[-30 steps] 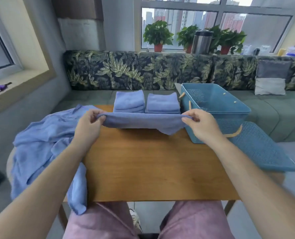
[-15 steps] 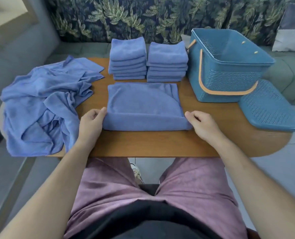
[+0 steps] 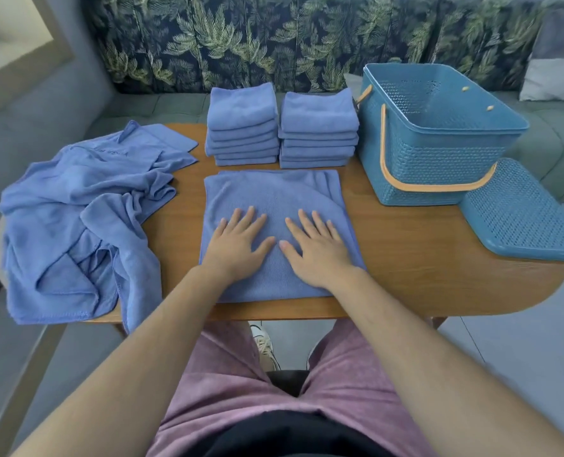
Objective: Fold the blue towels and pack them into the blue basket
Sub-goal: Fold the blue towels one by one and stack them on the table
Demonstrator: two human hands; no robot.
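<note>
We press both flat hands, left (image 3: 237,247) and right (image 3: 317,249), on the half-folded towel (image 3: 274,196) at the surface's (image 3: 422,258) near edge, smoothing outward before folding again, the basket (image 3: 439,150) waiting empty.

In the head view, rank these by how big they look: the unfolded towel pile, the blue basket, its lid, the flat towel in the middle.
1. unfolded towel pile
2. blue basket and flat towel: too alike to rank
3. lid, smallest, though the frame edge cuts it
</note>
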